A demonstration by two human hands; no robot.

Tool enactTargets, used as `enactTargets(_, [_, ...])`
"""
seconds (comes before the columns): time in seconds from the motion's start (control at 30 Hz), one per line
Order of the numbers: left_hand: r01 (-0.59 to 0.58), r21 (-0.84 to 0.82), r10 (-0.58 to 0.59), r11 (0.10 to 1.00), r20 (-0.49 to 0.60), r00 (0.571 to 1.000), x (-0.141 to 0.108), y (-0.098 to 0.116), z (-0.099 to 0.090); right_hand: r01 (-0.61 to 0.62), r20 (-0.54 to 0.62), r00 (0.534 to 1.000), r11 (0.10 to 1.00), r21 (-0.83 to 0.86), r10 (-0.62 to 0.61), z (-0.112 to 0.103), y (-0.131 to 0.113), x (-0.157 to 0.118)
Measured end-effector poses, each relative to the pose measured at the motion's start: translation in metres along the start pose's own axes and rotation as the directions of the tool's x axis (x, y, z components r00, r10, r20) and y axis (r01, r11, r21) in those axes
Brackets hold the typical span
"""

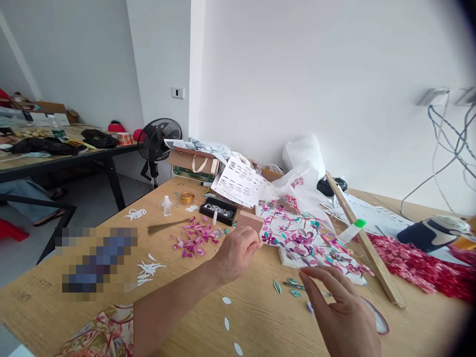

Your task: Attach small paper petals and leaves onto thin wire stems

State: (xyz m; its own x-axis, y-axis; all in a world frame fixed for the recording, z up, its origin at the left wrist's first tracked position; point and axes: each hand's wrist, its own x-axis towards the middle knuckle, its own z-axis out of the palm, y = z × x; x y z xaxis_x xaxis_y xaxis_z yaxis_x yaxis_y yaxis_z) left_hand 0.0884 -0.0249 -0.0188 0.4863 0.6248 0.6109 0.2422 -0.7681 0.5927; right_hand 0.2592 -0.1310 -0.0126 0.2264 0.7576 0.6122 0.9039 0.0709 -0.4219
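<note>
My left hand [240,252] is closed above the middle of the table, in front of a small brown block [250,221]. Whatever its fingers grip is hidden. Nearer to me on the right, my right hand [336,302] pinches thumb and forefinger on what looks like a thin pale strand. Below and beside that hand lie small green-edged leaf shapes [277,286]. Beyond both hands, a white sheet bears purple and pink flower sprigs [297,235]. White leaf-shaped pieces [226,324] lie in a row on the table between my arms.
Loose pink petals [197,237], a bundle of thin wires [167,225], a black tray [218,210] and a small clear bottle [167,206] lie to the left. A wooden bar [366,245] crosses the right side beside red-pink material [412,265]. A fan [159,139] stands behind.
</note>
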Motion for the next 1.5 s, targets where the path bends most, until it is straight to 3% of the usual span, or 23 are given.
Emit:
enactTargets(0.07, [-0.02, 0.0, 0.02, 1.0, 0.045, 0.999, -0.002, 0.001, 0.001, -0.087, 0.045, 0.995, 0.995, 0.052, 0.084, 0.0, -0.01, 0.004])
enactTargets(0.17, [-0.052, 0.031, 0.05, 0.998, 0.087, 0.995, -0.004, 0.004, 0.003, -0.233, 0.26, 0.947, 0.959, 0.163, 0.186, 0.01, -0.024, 0.012])
enactTargets(0.23, [-0.072, 0.049, 0.067, 0.996, 0.092, 0.993, -0.005, 0.005, 0.004, -0.311, 0.401, 0.897, 0.91, 0.273, 0.186, 0.02, -0.027, 0.016])
enactTargets(0.33, [-0.085, 0.071, 0.08, 0.994, 0.08, 0.994, -0.006, 0.006, 0.004, -0.385, 0.493, 0.854, 0.84, 0.383, 0.166, 0.031, -0.025, 0.018])
enactTargets(0.5, [-0.029, 0.019, 0.028, 0.999, 0.076, 0.997, -0.005, 0.005, 0.006, -0.435, 0.52, 0.837, 0.783, 0.444, 0.171, 0.031, -0.02, 0.017])
enactTargets(0.7, [0.262, -0.274, -0.233, 0.925, 0.136, 0.963, 0.001, 0.007, -0.004, -0.493, 0.544, 0.817, 0.719, 0.489, 0.19, 0.024, -0.023, 0.02])
enactTargets(0.8, [0.34, -0.389, -0.285, 0.856, 0.193, 0.939, 0.002, 0.007, -0.012, -0.511, 0.554, 0.809, 0.699, 0.5, 0.196, 0.024, -0.023, 0.021])
enactTargets(0.9, [0.337, -0.438, -0.236, 0.833, 0.27, 0.934, -0.001, 0.007, -0.015, -0.517, 0.557, 0.807, 0.692, 0.504, 0.197, 0.024, -0.024, 0.02])
enactTargets(1.07, [0.275, -0.323, -0.18, 0.905, 0.293, 0.939, -0.004, 0.009, -0.008, -0.492, 0.545, 0.82, 0.703, 0.513, 0.176, 0.026, -0.025, 0.019])
enactTargets(1.3, [0.112, -0.148, -0.072, 0.983, 0.254, 0.965, -0.001, 0.009, -0.004, -0.388, 0.537, 0.83, 0.849, 0.357, 0.154, 0.028, -0.018, 0.015])
enactTargets(1.5, [0.193, -0.212, -0.124, 0.958, 0.3, 0.946, 0.0, 0.008, -0.013, -0.368, 0.518, 0.844, 0.853, 0.371, 0.139, 0.03, -0.014, 0.015])
